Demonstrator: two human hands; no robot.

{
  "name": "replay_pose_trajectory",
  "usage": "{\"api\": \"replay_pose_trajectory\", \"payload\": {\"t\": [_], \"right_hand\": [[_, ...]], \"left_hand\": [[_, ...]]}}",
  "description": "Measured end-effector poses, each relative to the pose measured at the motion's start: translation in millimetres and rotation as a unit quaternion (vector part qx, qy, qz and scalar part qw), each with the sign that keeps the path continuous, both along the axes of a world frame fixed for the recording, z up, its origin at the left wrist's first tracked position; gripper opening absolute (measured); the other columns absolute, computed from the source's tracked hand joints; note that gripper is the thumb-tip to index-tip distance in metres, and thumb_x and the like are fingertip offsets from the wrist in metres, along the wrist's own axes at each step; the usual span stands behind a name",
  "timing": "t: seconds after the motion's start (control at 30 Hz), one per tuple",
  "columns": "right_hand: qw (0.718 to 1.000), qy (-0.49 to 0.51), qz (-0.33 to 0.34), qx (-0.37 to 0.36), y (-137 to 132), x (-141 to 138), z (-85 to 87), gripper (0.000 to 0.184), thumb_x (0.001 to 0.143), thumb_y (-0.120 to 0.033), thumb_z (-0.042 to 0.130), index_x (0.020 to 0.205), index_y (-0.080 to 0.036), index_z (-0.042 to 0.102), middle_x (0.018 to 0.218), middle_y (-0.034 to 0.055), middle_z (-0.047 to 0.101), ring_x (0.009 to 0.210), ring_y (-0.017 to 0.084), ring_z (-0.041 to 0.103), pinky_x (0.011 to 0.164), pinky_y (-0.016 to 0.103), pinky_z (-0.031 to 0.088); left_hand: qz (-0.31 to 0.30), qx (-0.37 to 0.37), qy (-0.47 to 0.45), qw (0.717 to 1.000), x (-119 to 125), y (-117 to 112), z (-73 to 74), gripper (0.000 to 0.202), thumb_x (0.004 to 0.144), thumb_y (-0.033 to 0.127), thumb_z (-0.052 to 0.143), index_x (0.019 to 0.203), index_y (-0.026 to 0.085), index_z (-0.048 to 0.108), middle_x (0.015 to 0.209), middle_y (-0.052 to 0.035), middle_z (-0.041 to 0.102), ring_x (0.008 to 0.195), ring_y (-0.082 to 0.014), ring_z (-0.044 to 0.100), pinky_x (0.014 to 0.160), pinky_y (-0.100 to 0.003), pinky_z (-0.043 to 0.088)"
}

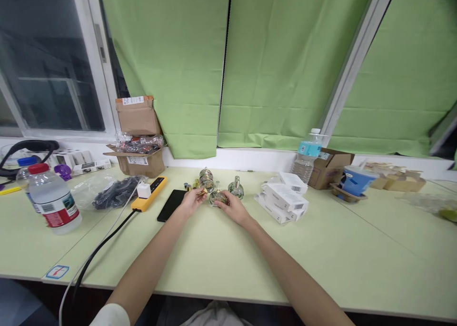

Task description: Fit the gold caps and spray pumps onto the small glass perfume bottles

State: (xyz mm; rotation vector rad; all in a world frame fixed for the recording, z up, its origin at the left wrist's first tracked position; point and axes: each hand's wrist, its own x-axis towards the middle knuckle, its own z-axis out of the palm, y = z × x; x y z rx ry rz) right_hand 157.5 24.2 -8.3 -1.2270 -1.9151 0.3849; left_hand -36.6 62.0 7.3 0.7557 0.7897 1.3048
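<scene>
My left hand pinches a small gold cap just left of a round glass perfume bottle. That bottle stands on the table, its neck showing, and my right hand is closed round its right side. Behind and to the right is another glass perfume bottle. A patterned, rounded glass bottle stands farther back. Several small gold and dark caps sit beyond my left hand. A black phone lies to the left of it.
An orange power strip with a white charger and cables lies left. White boxes are stacked right. Farther out are a large red-capped bottle, an open carton, a water bottle and a blue cup.
</scene>
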Motion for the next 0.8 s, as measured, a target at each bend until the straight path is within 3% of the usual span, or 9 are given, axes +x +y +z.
{"api": "replay_pose_trajectory", "payload": {"t": [0.1, 0.23, 0.4, 0.47, 0.57, 0.6, 0.73, 0.8], "right_hand": [[1.0, 0.003, 0.003, 0.003, 1, 0, -0.5, 0.036, 0.082, -0.048, 0.061, 0.105, -0.021, 0.06, 0.086, 0.0019, 0.065, 0.073, 0.018, 0.056, 0.068, 0.029, 0.043], [1.0, 0.004, 0.0, 0.003, 1, 0, -0.5, 0.037, 0.081, -0.05, 0.061, 0.103, -0.021, 0.06, 0.083, 0.0011, 0.064, 0.071, 0.018, 0.055, 0.067, 0.029, 0.042], [1.0, -0.001, 0.004, 0.002, -1, 0, 1.2, 0.036, 0.081, -0.05, 0.06, 0.102, -0.02, 0.061, 0.08, 0.001, 0.062, 0.07, 0.018, 0.054, 0.064, 0.028, 0.042], [1.0, 0.0, 0.003, 0.0, -1, 0, 1.5, 0.036, 0.081, -0.05, 0.06, 0.102, -0.02, 0.061, 0.079, 0.0008, 0.062, 0.069, 0.018, 0.054, 0.063, 0.028, 0.041], [1.0, 0.004, 0.003, 0.0, 0, -1, 1.2, 0.037, 0.081, -0.049, 0.061, 0.103, -0.02, 0.061, 0.08, 0.0008, 0.062, 0.07, 0.018, 0.054, 0.064, 0.028, 0.041], [1.0, 0.006, 0.003, 0.0, 0, -1, 1.0, 0.037, 0.081, -0.049, 0.061, 0.103, -0.02, 0.061, 0.08, 0.0007, 0.062, 0.07, 0.018, 0.054, 0.064, 0.028, 0.041], [1.0, 0.011, 0.007, -0.004, 0, -1, 0.6, 0.037, 0.081, -0.049, 0.061, 0.103, -0.02, 0.061, 0.08, 0.0005, 0.063, 0.07, 0.017, 0.054, 0.064, 0.028, 0.041], [1.0, 0.011, 0.006, -0.003, 0, -1, 0.9, 0.037, 0.081, -0.05, 0.061, 0.103, -0.02, 0.061, 0.08, 0.0007, 0.062, 0.07, 0.018, 0.054, 0.065, 0.028, 0.041]], "left_hand": [[-0.03, -0.009, 0.01, 0.999, -2, -1, 2.9, 0.008, 0.084, 0.009, 0.059, 0.077, 0.011, 0.061, 0.075, -0.0101, 0.065, 0.061, -0.0096, 0.06, 0.059, -0.02, 0.054], [-0.02, 0.009, 0.042, 0.999, -2, -1, 3.7, 0.014, 0.09, 0.014, 0.053, 0.077, 0.012, 0.059, 0.077, -0.0087, 0.064, 0.06, -0.0076, 0.058, 0.06, -0.019, 0.053], [0.036, 0.063, 0.156, 0.985, -4, -2, -0.3, 0.01, 0.077, 0.017, 0.071, 0.078, 0.013, 0.061, 0.076, -0.0055, 0.063, 0.066, -0.012, 0.059, 0.065, -0.023, 0.05], [0.076, 0.149, 0.319, 0.933, -5, -4, -2.2, 0.013, 0.073, 0.016, 0.073, 0.081, 0.015, 0.063, 0.082, -0.006, 0.065, 0.076, -0.016, 0.061, 0.075, -0.027, 0.049], [0.095, 0.255, 0.533, 0.801, -5, -10, -4.3, 0.007, 0.076, 0.017, 0.068, 0.083, 0.017, 0.064, 0.089, -0.0086, 0.067, 0.087, -0.0218, 0.062, 0.084, -0.032, 0.045], [0.089, 0.266, 0.562, 0.778, -4, -12, -4.4, 0.005, 0.078, 0.018, 0.066, 0.083, 0.017, 0.065, 0.09, -0.0093, 0.068, 0.088, -0.0229, 0.063, 0.085, -0.033, 0.045], [0.081, 0.307, 0.613, 0.723, -4, -18, 0.3, 0.016, 0.09, 0.031, 0.054, 0.09, 0.021, 0.067, 0.095, -0.0092, 0.068, 0.093, -0.0235, 0.063, 0.085, -0.031, 0.044], [0.094, 0.309, 0.627, 0.709, -9, -18, 4.9, 0.024, 0.094, 0.033, 0.045, 0.097, 0.022, 0.066, 0.101, -0.0092, 0.068, 0.098, -0.0233, 0.061, 0.087, -0.031, 0.044]]}}
